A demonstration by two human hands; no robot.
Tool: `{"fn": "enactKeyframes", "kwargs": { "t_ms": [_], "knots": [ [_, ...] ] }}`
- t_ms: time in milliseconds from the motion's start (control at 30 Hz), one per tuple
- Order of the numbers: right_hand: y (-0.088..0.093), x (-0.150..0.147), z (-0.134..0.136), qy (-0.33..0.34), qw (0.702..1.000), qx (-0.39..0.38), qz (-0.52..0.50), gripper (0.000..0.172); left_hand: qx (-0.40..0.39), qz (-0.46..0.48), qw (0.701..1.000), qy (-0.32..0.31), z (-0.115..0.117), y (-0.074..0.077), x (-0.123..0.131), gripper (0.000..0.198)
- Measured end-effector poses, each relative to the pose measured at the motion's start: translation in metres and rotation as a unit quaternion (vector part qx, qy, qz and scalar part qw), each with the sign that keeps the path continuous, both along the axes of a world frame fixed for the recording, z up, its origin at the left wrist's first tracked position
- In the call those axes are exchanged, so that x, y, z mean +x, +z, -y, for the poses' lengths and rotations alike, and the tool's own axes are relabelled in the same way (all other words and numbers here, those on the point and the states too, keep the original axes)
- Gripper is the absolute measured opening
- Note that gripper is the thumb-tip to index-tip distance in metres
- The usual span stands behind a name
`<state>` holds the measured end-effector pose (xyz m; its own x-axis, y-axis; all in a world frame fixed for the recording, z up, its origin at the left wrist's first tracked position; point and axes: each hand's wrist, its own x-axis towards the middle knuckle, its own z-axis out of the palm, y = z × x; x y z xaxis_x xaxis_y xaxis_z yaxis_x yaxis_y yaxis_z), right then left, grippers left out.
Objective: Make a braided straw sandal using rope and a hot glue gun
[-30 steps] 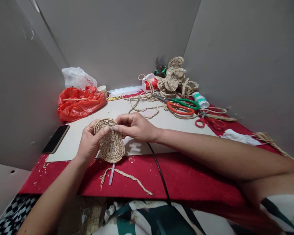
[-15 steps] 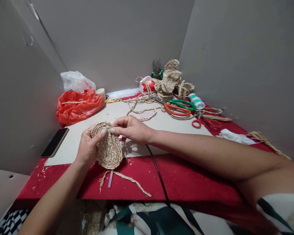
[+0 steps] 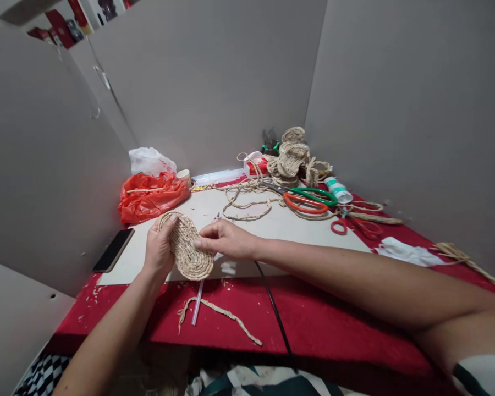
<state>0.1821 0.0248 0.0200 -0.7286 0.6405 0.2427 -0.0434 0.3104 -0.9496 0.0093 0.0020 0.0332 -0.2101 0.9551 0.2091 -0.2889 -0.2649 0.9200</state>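
Gripping the oval mat of braided tan straw (image 3: 188,250) in my left hand (image 3: 159,252), thumb hooked over its far rim, I pinch its right edge with my right hand (image 3: 226,242). It tilts above the pale board (image 3: 272,225). My left fingers are hidden behind it. The coils are coarse and ridged; a frayed loose braid (image 3: 220,312) lies nearer.

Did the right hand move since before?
Yes. The right hand slid toward the person, nearer the front edge of the white board, and now pinches the side of the straw mat instead of its far end.
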Motion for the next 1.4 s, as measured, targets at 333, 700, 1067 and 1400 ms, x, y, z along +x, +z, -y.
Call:
{"fn": "enactKeyframes", "kwargs": {
  "t_ms": [333, 700, 1067, 1400],
  "knots": [
    [-0.002, 0.004, -0.007, -0.158, 0.982, 0.107, 0.0, 0.035, -0.017, -0.109, 0.991, -0.069, -0.004, -0.021, 0.007, 0.033],
    [-0.011, -0.006, -0.003, -0.182, 0.965, 0.188, 0.03, 0.041, 0.012, -0.16, 0.987, 0.023, -0.002, -0.035, 0.013, 0.03],
    [-0.006, 0.005, -0.008, -0.137, 0.964, 0.218, 0.069, 0.04, -0.084, -0.09, 0.989, -0.081, -0.001, -0.01, 0.006, 0.032],
    [0.0, 0.015, -0.009, -0.18, 0.907, 0.34, 0.17, 0.031, -0.127, -0.086, 0.983, -0.105, -0.003, -0.011, 0.007, 0.033]
  ]
}}
